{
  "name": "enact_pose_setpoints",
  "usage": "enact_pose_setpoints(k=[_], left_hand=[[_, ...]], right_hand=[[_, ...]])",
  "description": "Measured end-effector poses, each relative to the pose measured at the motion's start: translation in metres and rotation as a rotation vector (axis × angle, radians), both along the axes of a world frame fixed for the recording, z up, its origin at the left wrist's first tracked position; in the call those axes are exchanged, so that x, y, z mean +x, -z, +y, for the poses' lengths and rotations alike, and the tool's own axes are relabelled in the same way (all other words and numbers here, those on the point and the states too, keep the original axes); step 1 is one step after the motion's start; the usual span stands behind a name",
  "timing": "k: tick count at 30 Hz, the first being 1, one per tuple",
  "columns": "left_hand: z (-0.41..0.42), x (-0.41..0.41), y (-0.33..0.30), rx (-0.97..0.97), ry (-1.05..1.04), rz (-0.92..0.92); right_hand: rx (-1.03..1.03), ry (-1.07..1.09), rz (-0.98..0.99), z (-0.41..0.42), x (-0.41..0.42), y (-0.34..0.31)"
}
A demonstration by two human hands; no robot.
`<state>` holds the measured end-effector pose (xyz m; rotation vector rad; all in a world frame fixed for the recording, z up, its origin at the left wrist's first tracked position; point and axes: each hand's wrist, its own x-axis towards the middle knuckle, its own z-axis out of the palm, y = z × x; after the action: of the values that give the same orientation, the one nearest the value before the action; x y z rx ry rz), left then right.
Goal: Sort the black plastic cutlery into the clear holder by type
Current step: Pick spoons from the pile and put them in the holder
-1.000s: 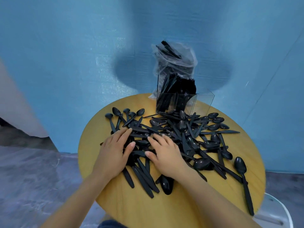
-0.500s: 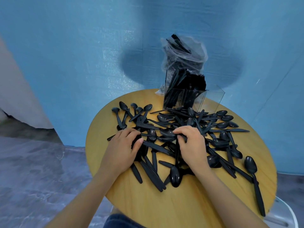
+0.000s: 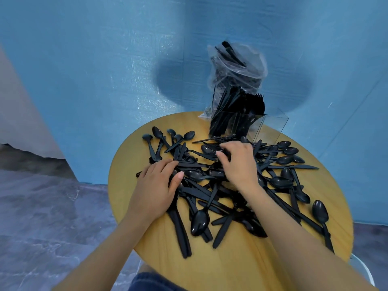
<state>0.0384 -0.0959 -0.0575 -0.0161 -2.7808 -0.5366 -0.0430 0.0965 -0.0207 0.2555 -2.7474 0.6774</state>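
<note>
Backdrop: blue wall, grey floor, round wood table [image 3: 241, 267].
Left hand [image 3: 156, 185]: flat on cutlery pile [image 3: 226, 185], fingers straight, gripping nothing.
Right hand [image 3: 239, 162]: fingers curled into pile mid-table; can't tell if it's pinching a piece.
Holder [image 3: 247, 124]: far edge of table, w/ forks & knives upright.
Bag [image 3: 237, 68]: behind holder.
</note>
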Motion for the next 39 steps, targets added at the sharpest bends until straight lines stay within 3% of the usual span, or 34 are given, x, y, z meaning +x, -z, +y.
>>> enact_pose_setpoints(k=[3,5,17,20,23,27,30,35,39], left_hand=[[0.001,0.000,-0.001,0.010,0.011,-0.025],[0.001,0.000,0.000,0.008,0.012,-0.029],[0.002,-0.001,0.004,-0.017,-0.018,0.023],[0.002,-0.001,0.004,-0.018,-0.017,0.019],[0.001,-0.003,0.005,-0.022,-0.007,0.009],[0.002,-0.003,0.004,-0.024,0.000,0.009],[0.002,-0.003,0.004,-0.029,-0.003,0.013],[0.002,-0.002,0.003,-0.033,-0.005,0.006],[0.003,-0.001,0.002,-0.040,-0.009,0.002]], right_hand=[[0.123,0.083,-0.239,0.008,-0.017,0.001],[0.136,0.026,-0.317,0.006,-0.014,0.004],[-0.126,-0.352,-0.063,-0.013,0.029,0.011],[-0.227,-0.264,-0.035,-0.003,0.023,0.006],[-0.166,-0.025,0.019,0.012,0.006,0.005],[0.026,0.212,-0.226,0.032,-0.016,0.002],[0.056,0.116,-0.322,0.028,-0.019,0.008],[-0.051,-0.153,-0.180,0.011,0.001,0.009],[-0.125,-0.183,-0.058,0.014,0.024,0.007]])
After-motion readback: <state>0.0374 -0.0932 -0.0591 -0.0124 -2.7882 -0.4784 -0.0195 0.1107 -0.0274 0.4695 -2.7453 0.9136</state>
